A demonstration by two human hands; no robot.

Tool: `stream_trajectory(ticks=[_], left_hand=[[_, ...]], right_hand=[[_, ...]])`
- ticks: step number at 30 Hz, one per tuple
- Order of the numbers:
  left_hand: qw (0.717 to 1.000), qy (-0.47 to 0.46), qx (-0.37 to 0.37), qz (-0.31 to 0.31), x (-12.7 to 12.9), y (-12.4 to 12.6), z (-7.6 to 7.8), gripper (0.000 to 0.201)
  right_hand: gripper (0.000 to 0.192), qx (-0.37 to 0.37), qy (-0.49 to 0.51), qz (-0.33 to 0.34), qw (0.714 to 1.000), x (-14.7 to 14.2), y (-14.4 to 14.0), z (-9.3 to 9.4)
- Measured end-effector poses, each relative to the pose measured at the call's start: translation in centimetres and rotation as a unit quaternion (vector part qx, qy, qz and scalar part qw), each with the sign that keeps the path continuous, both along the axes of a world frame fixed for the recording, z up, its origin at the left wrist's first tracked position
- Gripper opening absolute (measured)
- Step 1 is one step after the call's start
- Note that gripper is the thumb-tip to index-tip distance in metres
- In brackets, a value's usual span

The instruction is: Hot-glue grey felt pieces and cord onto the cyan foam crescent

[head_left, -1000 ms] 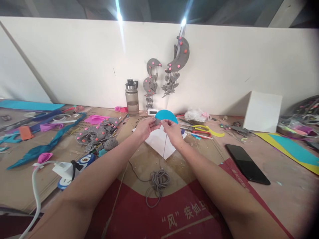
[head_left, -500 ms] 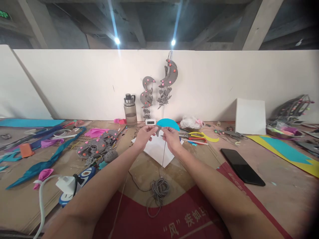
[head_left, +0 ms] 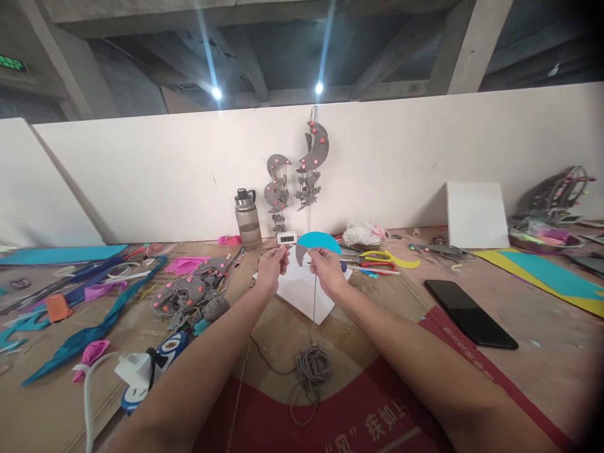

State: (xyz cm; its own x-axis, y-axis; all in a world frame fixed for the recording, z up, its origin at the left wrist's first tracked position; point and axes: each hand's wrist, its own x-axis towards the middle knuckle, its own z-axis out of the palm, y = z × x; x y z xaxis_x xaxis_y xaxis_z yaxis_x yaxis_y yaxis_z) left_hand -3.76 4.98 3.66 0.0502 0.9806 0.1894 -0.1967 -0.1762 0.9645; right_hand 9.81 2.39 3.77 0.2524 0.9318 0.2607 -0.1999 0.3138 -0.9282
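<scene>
My right hand (head_left: 325, 269) pinches a small grey felt crescent (head_left: 300, 253) over the white sheet (head_left: 309, 296). A strand of grey yarn (head_left: 314, 302) hangs below this hand to a loose yarn coil (head_left: 313, 366) on the cardboard. Beside the right palm a dark blue end (head_left: 344, 267) shows, perhaps a tool handle; most of it is hidden. My left hand (head_left: 272, 267) is apart from the crescent, its fingertips pressed together. Whether anything thin is between them is too small to see. Behind the hands lies a blue half-round sheet (head_left: 319, 239).
Yellow-handled scissors (head_left: 372, 256) and red-handled ones (head_left: 380, 267) lie right of the sheet. A phone (head_left: 469, 314) rests farther right. At left are grey felt pieces (head_left: 186, 292), a yarn ball (head_left: 216, 309) and a plugged power strip (head_left: 136, 397). A bottle (head_left: 248, 220) stands behind.
My hands were together at the grey felt piece. Now the left hand has drawn away to the left, and the crescent stays in the right. The view has tilted slightly.
</scene>
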Motion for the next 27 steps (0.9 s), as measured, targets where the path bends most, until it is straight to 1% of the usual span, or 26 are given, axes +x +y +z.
stream_trajectory(ticks=[2, 3, 4, 6, 7, 8, 10, 12, 13, 16, 18, 20, 22, 25, 27], left_hand=[[0.999, 0.032, 0.007, 0.041, -0.2, 0.2, -0.3, 0.031], [0.996, 0.053, 0.027, 0.068, -0.3, 0.2, -0.4, 0.031], [0.991, 0.074, 0.059, 0.098, -0.3, 0.1, -0.5, 0.029], [0.971, 0.114, 0.152, 0.148, -0.1, -0.3, -0.5, 0.018], [0.958, 0.133, 0.201, 0.159, 0.1, -0.6, -0.5, 0.013], [0.945, 0.156, 0.240, 0.157, 0.3, -0.9, -0.6, 0.014], [0.922, 0.216, 0.289, 0.140, 0.8, -1.4, -0.7, 0.020], [0.900, 0.285, 0.300, 0.138, 1.2, -1.6, -1.0, 0.024], [0.889, 0.315, 0.297, 0.147, 1.3, -1.6, -1.1, 0.024], [0.872, 0.361, 0.280, 0.175, 1.5, -1.3, -1.5, 0.018], [0.876, 0.355, 0.278, 0.173, 1.5, -1.0, -1.6, 0.012], [0.890, 0.328, 0.277, 0.154, 1.5, -0.9, -1.6, 0.008], [0.905, 0.305, 0.262, 0.139, 1.6, -0.9, -1.5, 0.007], [0.932, 0.285, 0.194, 0.110, 1.6, -0.8, -1.2, 0.013], [0.956, 0.253, 0.128, 0.071, 1.5, -0.7, -1.1, 0.016]], right_hand=[[0.033, 0.002, -0.015, -0.010, 1.000, 0.1, 0.1, -0.1], [0.032, 0.003, -0.024, -0.015, 1.000, 0.2, 0.2, -0.2], [0.032, 0.005, -0.033, -0.020, 0.999, 0.2, 0.3, -0.3], [0.031, 0.009, -0.056, -0.035, 0.998, 0.5, 0.4, -0.3], [0.030, 0.011, -0.070, -0.044, 0.997, 0.6, 0.4, -0.4], [0.029, 0.014, -0.084, -0.054, 0.995, 0.7, 0.4, -0.4], [0.026, 0.018, -0.110, -0.071, 0.991, 0.8, 0.4, -0.4], [0.022, 0.017, -0.150, -0.088, 0.985, 0.7, 0.2, -0.5], [0.022, 0.014, -0.177, -0.097, 0.979, 0.6, 0.2, -0.5], [0.023, 0.008, -0.256, -0.112, 0.960, 0.3, 0.0, -0.8], [0.021, 0.026, -0.272, -0.117, 0.955, 0.1, -0.1, -0.9], [0.018, 0.055, -0.282, -0.114, 0.951, 0.0, -0.2, -0.9], [0.016, 0.079, -0.296, -0.095, 0.947, 0.1, -0.3, -0.9], [0.015, 0.104, -0.315, -0.078, 0.940, 0.2, -0.5, -0.8], [0.012, 0.114, -0.324, -0.083, 0.935, 0.2, -0.6, -0.8]])
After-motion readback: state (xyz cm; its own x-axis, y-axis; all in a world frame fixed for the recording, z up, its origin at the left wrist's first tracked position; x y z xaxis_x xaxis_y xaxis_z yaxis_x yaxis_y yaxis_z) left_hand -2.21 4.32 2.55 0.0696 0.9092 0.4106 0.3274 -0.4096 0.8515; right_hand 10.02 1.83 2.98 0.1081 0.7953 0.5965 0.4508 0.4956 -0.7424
